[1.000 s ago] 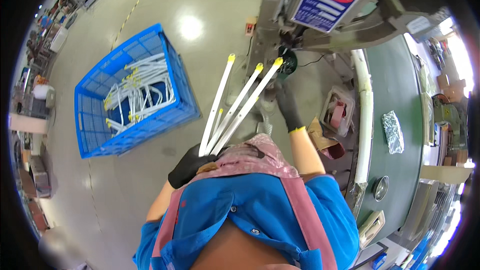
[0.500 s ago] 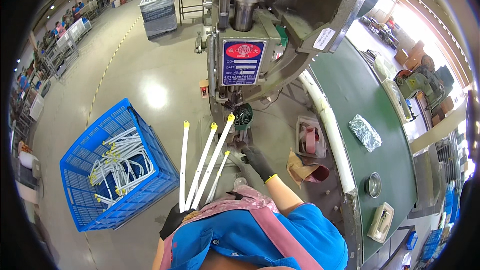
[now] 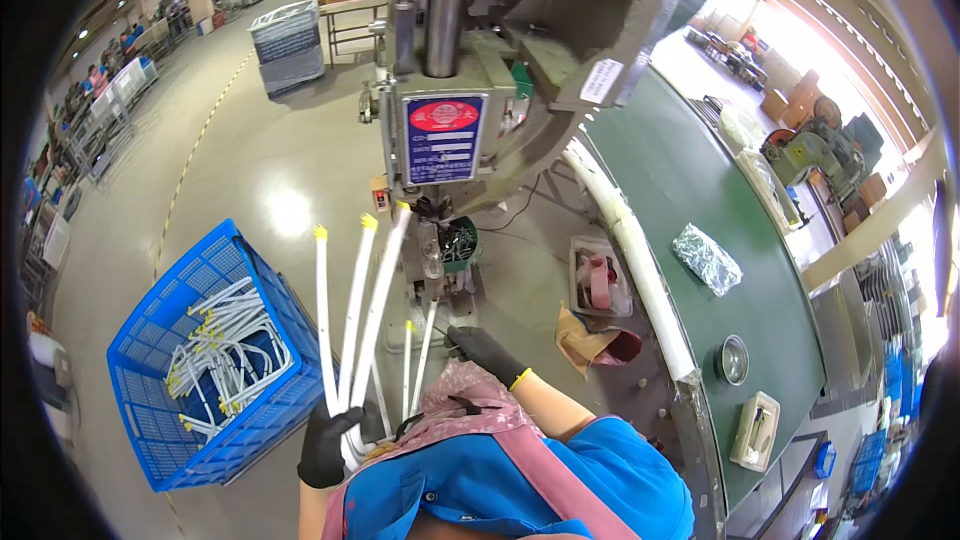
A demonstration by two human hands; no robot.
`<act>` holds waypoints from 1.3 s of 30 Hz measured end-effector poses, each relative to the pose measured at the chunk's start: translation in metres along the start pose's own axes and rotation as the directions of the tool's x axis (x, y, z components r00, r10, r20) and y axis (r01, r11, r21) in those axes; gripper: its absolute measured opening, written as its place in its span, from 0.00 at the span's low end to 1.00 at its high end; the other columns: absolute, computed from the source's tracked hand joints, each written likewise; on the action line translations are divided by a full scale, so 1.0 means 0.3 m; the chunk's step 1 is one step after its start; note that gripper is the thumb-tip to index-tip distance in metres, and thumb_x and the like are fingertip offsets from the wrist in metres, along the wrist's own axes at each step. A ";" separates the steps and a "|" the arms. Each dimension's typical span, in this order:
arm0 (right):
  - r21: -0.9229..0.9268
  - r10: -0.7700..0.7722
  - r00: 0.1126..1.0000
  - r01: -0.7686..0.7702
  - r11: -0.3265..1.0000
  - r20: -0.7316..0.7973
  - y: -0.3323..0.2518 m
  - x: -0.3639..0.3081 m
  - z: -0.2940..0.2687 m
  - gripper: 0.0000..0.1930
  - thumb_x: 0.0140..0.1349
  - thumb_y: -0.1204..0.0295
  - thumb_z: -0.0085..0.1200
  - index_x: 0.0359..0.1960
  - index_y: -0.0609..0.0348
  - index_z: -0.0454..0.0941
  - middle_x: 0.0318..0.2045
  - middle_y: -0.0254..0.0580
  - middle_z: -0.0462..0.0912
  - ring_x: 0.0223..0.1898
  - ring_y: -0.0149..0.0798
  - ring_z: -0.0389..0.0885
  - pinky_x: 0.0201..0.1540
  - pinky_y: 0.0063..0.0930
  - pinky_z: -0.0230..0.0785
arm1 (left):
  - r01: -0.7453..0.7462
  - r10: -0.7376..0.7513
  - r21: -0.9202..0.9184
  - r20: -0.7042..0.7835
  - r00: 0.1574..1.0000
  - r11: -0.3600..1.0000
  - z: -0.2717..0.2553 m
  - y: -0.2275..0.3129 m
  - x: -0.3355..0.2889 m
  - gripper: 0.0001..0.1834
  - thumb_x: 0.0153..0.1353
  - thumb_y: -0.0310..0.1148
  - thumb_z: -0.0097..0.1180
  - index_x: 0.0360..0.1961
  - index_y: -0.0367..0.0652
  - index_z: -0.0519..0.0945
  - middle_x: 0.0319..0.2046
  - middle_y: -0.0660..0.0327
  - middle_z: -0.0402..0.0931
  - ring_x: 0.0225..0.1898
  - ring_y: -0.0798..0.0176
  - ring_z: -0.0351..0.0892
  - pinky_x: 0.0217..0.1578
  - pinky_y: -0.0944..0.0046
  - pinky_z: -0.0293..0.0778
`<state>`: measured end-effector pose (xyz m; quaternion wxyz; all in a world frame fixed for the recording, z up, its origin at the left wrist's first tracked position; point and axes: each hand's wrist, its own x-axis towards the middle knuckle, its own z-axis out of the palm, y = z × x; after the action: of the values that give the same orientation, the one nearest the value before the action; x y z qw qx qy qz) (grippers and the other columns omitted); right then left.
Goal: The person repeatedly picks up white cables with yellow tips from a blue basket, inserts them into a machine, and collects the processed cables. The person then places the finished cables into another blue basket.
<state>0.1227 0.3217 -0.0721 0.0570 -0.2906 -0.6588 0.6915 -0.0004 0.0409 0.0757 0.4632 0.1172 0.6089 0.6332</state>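
My left hand (image 3: 325, 448), in a black glove, is closed round the lower ends of several white tubes (image 3: 359, 325). The tubes fan upward, and their yellow tips reach just below the head of a grey press machine (image 3: 490, 60). Two thinner white tubes (image 3: 423, 350) stand to the right of the bunch, one of them right under the machine's tooling. My right hand (image 3: 484, 350), also gloved in black, is beside that tube with its fingertips drawn together. Anything pinched between them is too small to make out. Behind the tooling sits a green bowl (image 3: 461, 243) of small metal parts.
A blue crate (image 3: 282, 285) of similar white tubes stands at the left. On the right runs a green-topped table (image 3: 665, 180) with a clear plastic bag (image 3: 707, 258), a metal bowl (image 3: 733, 360) and a small tray (image 3: 755, 432). A bin (image 3: 574, 285) lies beyond my right hand.
The view has shifted, so the machine sits further left. The held tubes have moved up to the machine's head. My right hand has come nearer my body, and its fingers have drawn together.
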 end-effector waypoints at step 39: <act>0.958 -0.402 0.883 0.283 0.046 -0.242 -0.358 -0.077 -0.433 0.25 0.64 0.58 0.44 0.56 0.64 0.64 0.59 0.51 0.66 0.61 0.51 0.62 0.65 0.46 0.51 | -0.143 0.469 -0.746 0.246 0.848 0.651 0.242 -0.225 0.110 0.34 0.61 0.53 0.47 0.61 0.41 0.63 0.61 0.52 0.62 0.63 0.56 0.59 0.63 0.51 0.52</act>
<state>0.1711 0.4385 0.0417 0.3635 0.0152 -0.0985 0.9263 0.0634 0.1017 0.0194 0.4744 0.1683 0.1774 0.8457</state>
